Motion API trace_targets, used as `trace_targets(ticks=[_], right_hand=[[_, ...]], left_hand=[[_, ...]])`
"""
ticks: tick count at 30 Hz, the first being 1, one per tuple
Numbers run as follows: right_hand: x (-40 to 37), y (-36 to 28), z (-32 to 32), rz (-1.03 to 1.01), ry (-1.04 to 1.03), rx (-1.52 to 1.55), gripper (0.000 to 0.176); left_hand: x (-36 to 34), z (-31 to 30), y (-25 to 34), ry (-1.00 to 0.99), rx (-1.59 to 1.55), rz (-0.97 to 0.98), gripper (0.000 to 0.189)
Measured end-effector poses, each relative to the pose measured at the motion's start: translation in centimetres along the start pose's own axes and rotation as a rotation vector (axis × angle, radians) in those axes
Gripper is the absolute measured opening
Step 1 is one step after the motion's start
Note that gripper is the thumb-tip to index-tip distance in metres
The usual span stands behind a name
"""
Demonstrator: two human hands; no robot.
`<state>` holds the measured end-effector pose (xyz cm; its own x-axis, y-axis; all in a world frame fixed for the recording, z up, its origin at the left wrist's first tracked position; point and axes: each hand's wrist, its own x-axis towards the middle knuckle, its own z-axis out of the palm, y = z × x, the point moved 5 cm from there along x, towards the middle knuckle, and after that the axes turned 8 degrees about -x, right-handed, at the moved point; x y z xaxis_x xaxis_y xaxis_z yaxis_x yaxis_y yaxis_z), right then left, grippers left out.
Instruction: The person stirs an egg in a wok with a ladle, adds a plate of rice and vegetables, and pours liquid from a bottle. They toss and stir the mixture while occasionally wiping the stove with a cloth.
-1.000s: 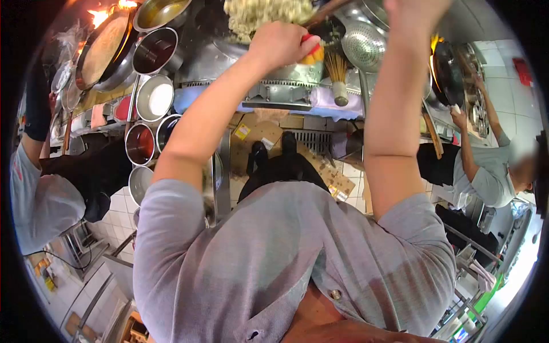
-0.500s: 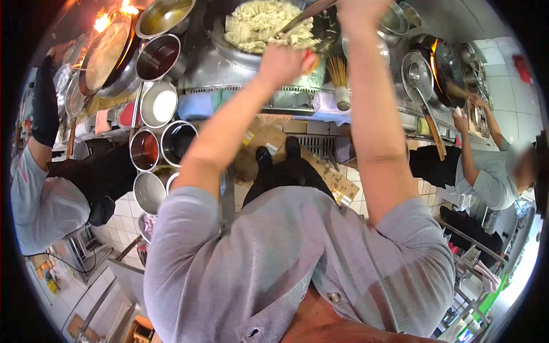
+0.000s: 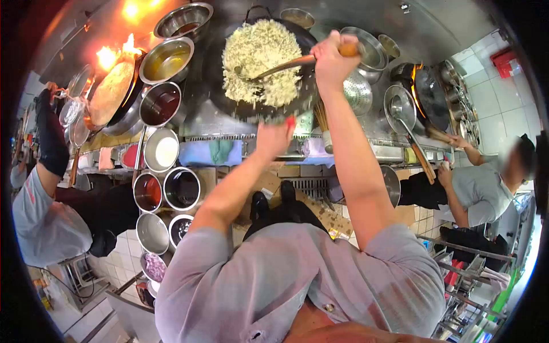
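Pale yellow fried rice point(image 3: 264, 54) is spread in a dark wok point(image 3: 216, 77), with loose grains scattering over its near side. My left hand point(image 3: 273, 139) is closed at the wok's near edge, with a bit of red showing beside the fingers; the exact grip is hidden. In my right hand point(image 3: 334, 62) is the wooden handle of a ladle point(image 3: 286, 66), its end sticking out past my fist. The ladle's metal head lies in the left part of the rice. A bamboo brush point(image 3: 326, 128) rests to the right of the wok, partly behind my right forearm.
Pots of sauces, one a dark red sauce pot point(image 3: 160, 104), line my left side. Flames point(image 3: 117, 57) rise by another wok at left. A perforated strainer point(image 3: 357, 94) and a steel bowl point(image 3: 366, 48) sit at right. Co-workers stand on both sides, one sleeve point(image 3: 480, 186) at right.
My left hand and the wok have shifted towards me, and the rice has spread out with grains flying. My right hand appears lower, with the ladle lying flatter. The camera view has shifted too.
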<state>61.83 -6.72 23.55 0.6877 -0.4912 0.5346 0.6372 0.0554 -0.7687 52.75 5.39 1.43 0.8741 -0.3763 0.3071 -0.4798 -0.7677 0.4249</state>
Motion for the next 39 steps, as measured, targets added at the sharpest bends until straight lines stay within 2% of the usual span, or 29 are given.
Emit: trace_targets(ticks=[1, 2, 3, 4, 5, 6, 7, 8, 9, 11, 13, 14, 15, 16, 17, 19, 21, 23, 24, 27, 28, 30, 31, 33, 34, 35, 37, 38, 39], right_hand=[[-0.2, -0.6, -0.9, -0.037, 0.008, -0.015, 0.02], [0.5, -1.8, -1.0, 0.069, -0.033, 0.088, 0.02], [1.4, -4.1, -1.0, 0.067, -0.033, 0.089, 0.02], [1.9, -6.1, -0.6, 0.143, -0.136, -0.011, 0.024], [2.1, -7.9, -0.2, 0.225, -0.24, -0.113, 0.029], [2.6, -10.8, -0.1, 0.161, -0.238, -0.064, 0.03], [2.7, -12.4, 0.0, 0.099, -0.235, -0.011, 0.031], [2.8, -11.1, 0.0, 0.044, -0.226, 0.041, 0.031], [1.3, -9.2, 0.9, 0.039, -0.082, -0.121, 0.03], [-0.7, -1.4, 1.2, 0.03, 0.0, -0.016, 0.028], [-0.6, -1.8, 0.0, -0.033, -0.008, 0.019, 0.024], [-0.7, -2.3, -0.9, -0.083, -0.018, 0.05, 0.02], [-0.1, -3.5, -1.3, -0.086, -0.018, 0.048, 0.02], [0.9, -4.7, -1.1, 0.082, -0.113, -0.032, 0.022], [1.4, -5.9, -0.7, 0.259, -0.207, -0.112, 0.023], [2.3, -10.9, -0.2, 0.027, -0.327, -0.049, 0.026], [1.9, -11.5, 0.2, -0.058, -0.249, -0.011, 0.023], [-0.2, -4.4, 1.1, 0.021, -0.033, -0.047, 0.021], [-1.0, -0.8, 0.3, -0.031, -0.077, -0.053, 0.02], [-0.8, -2.4, -1.1, -0.138, -0.03, -0.042, 0.02], [0.6, -3.1, -1.4, -0.038, -0.105, -0.054, 0.019], [2.5, -6.1, -0.7, 0.218, -0.24, -0.074, 0.02], [3.1, -9.0, -0.1, 0.189, -0.306, -0.066, 0.023], [3.5, -12.6, 0.6, 0.051, -0.217, -0.043, 0.025], [3.3, -11.5, 0.9, 0.052, -0.148, -0.053, 0.026], [2.5, -8.1, 1.0, -0.016, -0.06, -0.164, 0.023], [0.7, -0.5, 0.3, 0.045, -0.03, -0.012, 0.022], [0.3, 0.2, -0.4, -0.086, -0.042, 0.025, 0.02], [0.8, -0.4, -0.6, -0.089, -0.043, 0.032, 0.02]], left_hand=[[-3.0, 0.4, 0.9, -0.109, -0.074, -0.039, 0.05], [-5.2, -0.2, 2.5, -0.281, -0.095, -0.041, 0.05], [-5.7, -2.2, 3.8, -0.446, -0.11, -0.038, 0.049], [-4.5, -5.6, 5.6, -0.443, -0.043, 0.051, 0.049], [-1.4, -9.7, 6.5, -0.463, -0.06, 0.001, 0.049], [1.4, -11.3, 5.8, -0.421, -0.085, -0.044, 0.048], [4.1, -13.0, 5.6, -0.209, -0.087, 0.042, 0.045], [6.2, -12.0, 4.2, -0.062, -0.122, 0.11, 0.044], [6.6, -11.0, 3.8, 0.039, -0.062, 0.188, 0.042], [3.0, -2.9, 1.6, 0.082, -0.068, 0.104, 0.041], [-2.2, 0.7, 0.9, -0.067, -0.019, -0.035, 0.043], [-4.5, 0.1, 1.7, -0.074, -0.026, -0.033, 0.043], [-6.0, -0.8, 2.9, -0.196, -0.029, 0.008, 0.044], [-6.3, -1.7, 3.9, -0.318, -0.031, 0.051, 0.046], [-4.7, -4.0, 4.5, -0.32, -0.034, 0.05, 0.046], [1.1, -8.9, 4.8, -0.317, -0.103, -0.008, 0.039], [6.1, -11.1, 4.1, -0.177, -0.123, 0.083, 0.04], [4.9, -6.2, 2.8, -0.069, -0.06, 0.071, 0.041], [3.3, -3.1, 2.0, 0.029, 0.004, 0.067, 0.042], [-3.8, 0.9, 1.3, -0.236, -0.018, -0.051, 0.047], [-4.6, -0.9, 2.3, -0.238, -0.019, -0.07, 0.047], [-3.2, -7.2, 5.9, -0.446, -0.104, 0.001, 0.047], [-0.5, -10.2, 5.9, -0.389, -0.167, -0.059, 0.047], [5.1, -12.1, 4.2, -0.161, -0.096, 0.073, 0.049], [6.9, -11.8, 3.3, -0.038, -0.074, 0.159, 0.049], [7.2, -9.3, 2.3, -0.079, -0.024, 0.096, 0.047], [3.1, -1.6, 0.8, -0.029, 0.015, -0.019, 0.045], [0.4, 1.0, 0.5, -0.051, -0.014, -0.029, 0.045], [-2.0, 2.1, 0.5, -0.072, -0.041, -0.038, 0.046]])
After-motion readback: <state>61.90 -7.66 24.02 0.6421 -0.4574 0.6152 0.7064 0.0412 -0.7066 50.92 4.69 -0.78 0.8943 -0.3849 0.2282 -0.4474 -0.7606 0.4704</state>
